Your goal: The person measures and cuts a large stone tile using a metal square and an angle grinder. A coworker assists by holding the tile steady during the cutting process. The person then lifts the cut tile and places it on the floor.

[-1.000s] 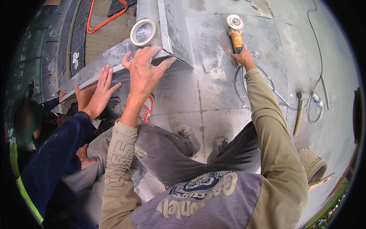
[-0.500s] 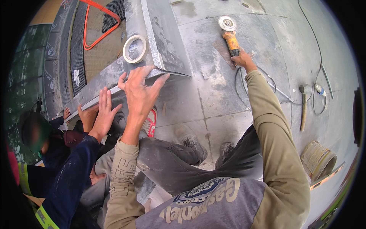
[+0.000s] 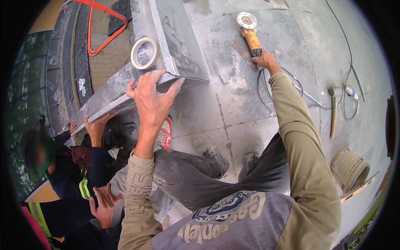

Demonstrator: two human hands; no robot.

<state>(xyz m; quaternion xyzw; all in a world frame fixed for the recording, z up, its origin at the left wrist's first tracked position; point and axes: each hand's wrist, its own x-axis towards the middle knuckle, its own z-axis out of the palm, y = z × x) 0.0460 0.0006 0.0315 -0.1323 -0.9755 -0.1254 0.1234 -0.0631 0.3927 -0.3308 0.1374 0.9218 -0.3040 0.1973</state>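
Note:
My left hand point(image 3: 151, 98) bends its fingers over the near edge of a grey stone slab point(image 3: 110, 87). Its thumb reaches the corner where an upright side panel point(image 3: 177, 37) meets the slab. At full reach, my right hand point(image 3: 267, 61) grips the rear of a yellow-and-black angle grinder point(image 3: 252, 41) close to the floor. The grinder's pale disc point(image 3: 246, 20) points away from me; whether it spins, I cannot tell. A roll of masking tape point(image 3: 134, 57) lies on the slab just beyond my left fingers.
Co-workers sit at left; one's hand point(image 3: 97, 126) touches the slab's underside, another's hands point(image 3: 106, 204) are together lower down. An orange hose point(image 3: 89, 33) lies behind the slab. At right are a hammer point(image 3: 333, 114), cables, a plug point(image 3: 351, 92) and a tipped bucket point(image 3: 349, 170).
A co-worker's hand beside my left hand has drawn back from the slab's edge, down and toward the lower left. My hands keep their holds, with only a slight shift in view.

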